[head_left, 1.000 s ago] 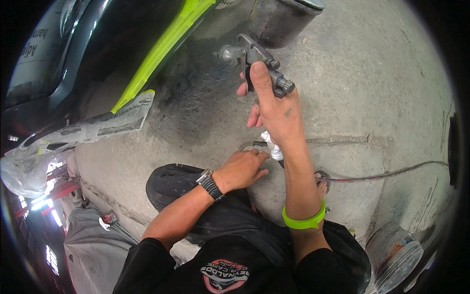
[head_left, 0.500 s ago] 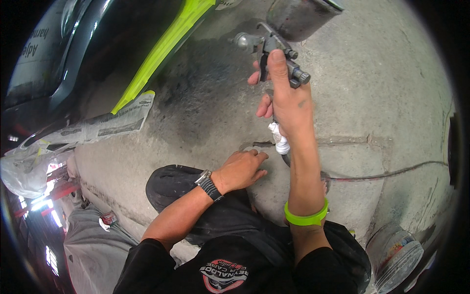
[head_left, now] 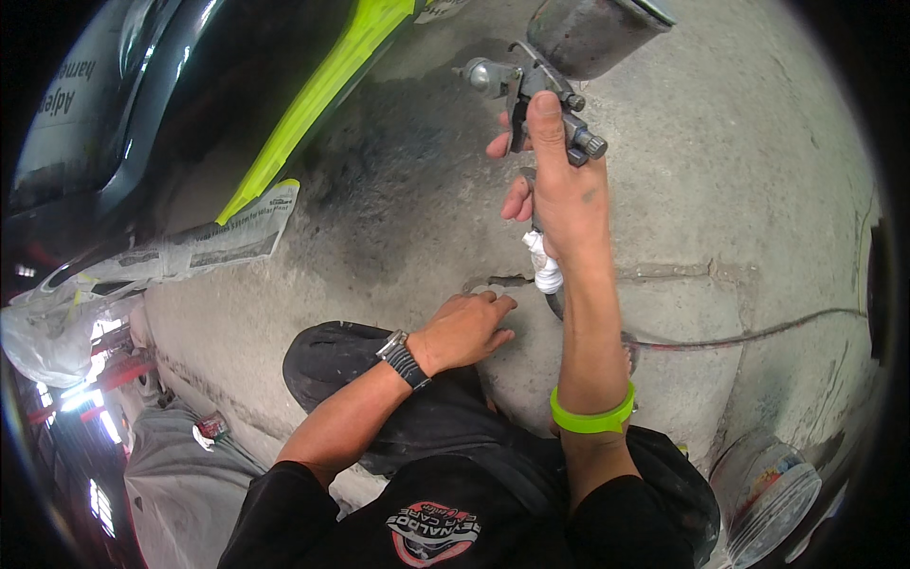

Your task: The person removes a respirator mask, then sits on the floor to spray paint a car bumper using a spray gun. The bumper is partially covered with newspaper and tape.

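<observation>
Right hand (head_left: 569, 209) clamped on spray gun (head_left: 522, 83), thumb up along the back, two fingers out by the trigger (head_left: 515, 121). Gun sits upper centre, above the floor (head_left: 701, 190), nozzle (head_left: 485, 79) toward the dark panel (head_left: 190, 133) at left, cup (head_left: 592, 40) on the far side. White wrap (head_left: 546, 270) below the grip, hose (head_left: 749, 339) on floor to the right. Left hand (head_left: 460, 332) well apart from gun, fingers loose, slightly bent, nothing seen in it, near the knee (head_left: 327, 370); contact unclear. Yellow-green tape (head_left: 308, 109) edges panel; masking paper (head_left: 237, 232) just beside. Tub (head_left: 773, 503) lower right.
</observation>
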### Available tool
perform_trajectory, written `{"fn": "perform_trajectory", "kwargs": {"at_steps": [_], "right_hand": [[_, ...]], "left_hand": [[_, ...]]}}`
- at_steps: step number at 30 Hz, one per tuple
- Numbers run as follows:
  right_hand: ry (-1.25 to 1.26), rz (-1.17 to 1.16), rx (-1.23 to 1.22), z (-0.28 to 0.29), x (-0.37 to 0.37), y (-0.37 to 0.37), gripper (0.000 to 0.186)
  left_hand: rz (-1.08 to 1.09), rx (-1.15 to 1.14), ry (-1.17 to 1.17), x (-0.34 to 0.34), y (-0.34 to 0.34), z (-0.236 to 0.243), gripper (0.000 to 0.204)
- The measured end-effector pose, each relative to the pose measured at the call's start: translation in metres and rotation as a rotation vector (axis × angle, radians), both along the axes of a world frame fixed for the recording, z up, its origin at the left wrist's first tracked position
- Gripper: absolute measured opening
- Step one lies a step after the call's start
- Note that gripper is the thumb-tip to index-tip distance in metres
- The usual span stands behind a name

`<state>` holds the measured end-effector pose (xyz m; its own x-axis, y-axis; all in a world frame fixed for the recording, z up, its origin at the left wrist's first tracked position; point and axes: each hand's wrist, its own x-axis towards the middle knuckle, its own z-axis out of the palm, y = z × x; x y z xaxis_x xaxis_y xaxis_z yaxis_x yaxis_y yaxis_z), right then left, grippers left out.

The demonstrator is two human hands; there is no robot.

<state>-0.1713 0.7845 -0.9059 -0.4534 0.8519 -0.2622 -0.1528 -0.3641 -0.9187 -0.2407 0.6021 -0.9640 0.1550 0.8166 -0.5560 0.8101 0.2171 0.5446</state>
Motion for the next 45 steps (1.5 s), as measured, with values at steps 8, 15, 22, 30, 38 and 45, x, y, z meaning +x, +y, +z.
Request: {"fn": "perform_trajectory", "kwargs": {"at_steps": [8, 15, 22, 30, 38, 45], "right_hand": [[-0.007, 0.001, -0.004, 0.002, 0.0, 0.003, 0.076], [0.018, -0.071, 0.034, 0.004, 0.006, 0.008, 0.075], [-0.005, 0.006, 0.003, 0.0, 0.008, 0.0, 0.077], [-0.01, 0.029, 0.01, -0.001, 0.012, -0.005, 0.077], [-0.025, 0.034, 0.0, -0.004, 0.008, -0.007, 0.078], [-0.058, 0.12, -0.025, -0.007, 0.012, -0.015, 0.081]], "left_hand": [[0.0, 0.002, 0.001, 0.001, 0.002, 0.0, 0.04], [0.009, -0.033, 0.011, 0.001, 0.004, 0.003, 0.04], [0.008, -0.01, -0.001, 0.002, 0.005, 0.001, 0.039], [-0.01, 0.004, 0.012, 0.002, 0.003, -0.002, 0.04], [-0.002, -0.006, 0.012, 0.002, 0.003, 0.002, 0.039], [-0.005, 0.035, 0.011, 0.002, 0.002, -0.001, 0.037]]}}
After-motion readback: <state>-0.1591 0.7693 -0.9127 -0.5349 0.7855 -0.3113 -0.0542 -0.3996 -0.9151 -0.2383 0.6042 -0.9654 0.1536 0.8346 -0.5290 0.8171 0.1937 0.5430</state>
